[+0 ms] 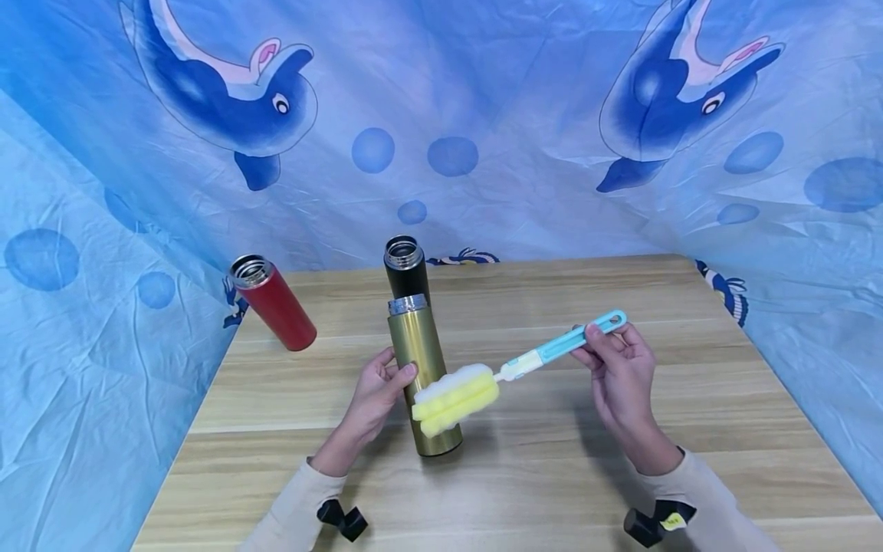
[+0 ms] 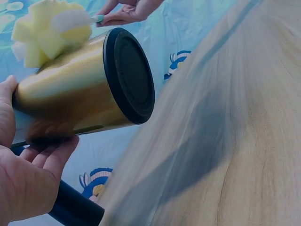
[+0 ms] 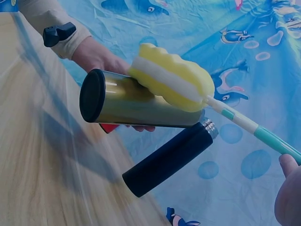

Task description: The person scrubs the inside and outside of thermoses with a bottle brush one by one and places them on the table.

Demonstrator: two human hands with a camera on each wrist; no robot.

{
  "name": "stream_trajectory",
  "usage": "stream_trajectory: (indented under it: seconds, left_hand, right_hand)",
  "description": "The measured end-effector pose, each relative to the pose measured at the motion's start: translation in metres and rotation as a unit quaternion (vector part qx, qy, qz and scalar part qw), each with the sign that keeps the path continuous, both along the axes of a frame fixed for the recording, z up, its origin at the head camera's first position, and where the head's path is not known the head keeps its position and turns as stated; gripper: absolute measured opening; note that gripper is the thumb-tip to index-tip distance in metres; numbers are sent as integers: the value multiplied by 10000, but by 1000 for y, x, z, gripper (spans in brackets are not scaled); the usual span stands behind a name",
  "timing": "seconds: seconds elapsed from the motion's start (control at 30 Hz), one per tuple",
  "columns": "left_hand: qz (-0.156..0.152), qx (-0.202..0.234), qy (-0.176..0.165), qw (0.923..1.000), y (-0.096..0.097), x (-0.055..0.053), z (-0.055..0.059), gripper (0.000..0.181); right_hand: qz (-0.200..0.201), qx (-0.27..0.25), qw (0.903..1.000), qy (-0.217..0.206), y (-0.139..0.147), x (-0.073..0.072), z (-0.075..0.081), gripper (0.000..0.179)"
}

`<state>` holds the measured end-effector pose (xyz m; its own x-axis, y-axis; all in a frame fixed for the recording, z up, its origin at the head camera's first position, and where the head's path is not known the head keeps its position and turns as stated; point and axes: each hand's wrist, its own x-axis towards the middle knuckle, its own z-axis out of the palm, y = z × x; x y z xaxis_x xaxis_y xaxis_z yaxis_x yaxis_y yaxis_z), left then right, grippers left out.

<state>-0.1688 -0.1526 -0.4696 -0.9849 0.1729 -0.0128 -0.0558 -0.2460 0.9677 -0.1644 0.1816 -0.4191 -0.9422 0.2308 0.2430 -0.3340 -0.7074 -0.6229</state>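
Note:
My left hand (image 1: 379, 389) grips a gold thermos bottle (image 1: 418, 343) around its middle. The bottle has no lid, and its steel mouth points up and away; in the left wrist view its dark base (image 2: 134, 75) is raised off the table. My right hand (image 1: 624, 376) pinches the blue handle of a bottle brush (image 1: 552, 349). Its yellow and white sponge head (image 1: 458, 399) lies across the front of the gold bottle in the head view; the right wrist view shows the sponge (image 3: 174, 77) alongside the bottle's wall, outside the mouth. Whether they touch I cannot tell.
Behind the gold bottle stands a black bottle (image 1: 407, 272) without a lid. A red lidless bottle (image 1: 279, 307) stands at the table's left. The wooden table (image 1: 724, 429) is bordered at the back and sides by a blue dolphin-print sheet (image 1: 524, 207).

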Motion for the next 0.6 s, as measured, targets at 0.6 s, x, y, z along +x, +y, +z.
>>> stream_trajectory:
  seconds: [0.6]
  left_hand:
    - [-259,175,-20,9995,0,4,2,56]
  right_hand:
    - [-235,-117,9996,-80,-5,-8,8,8]
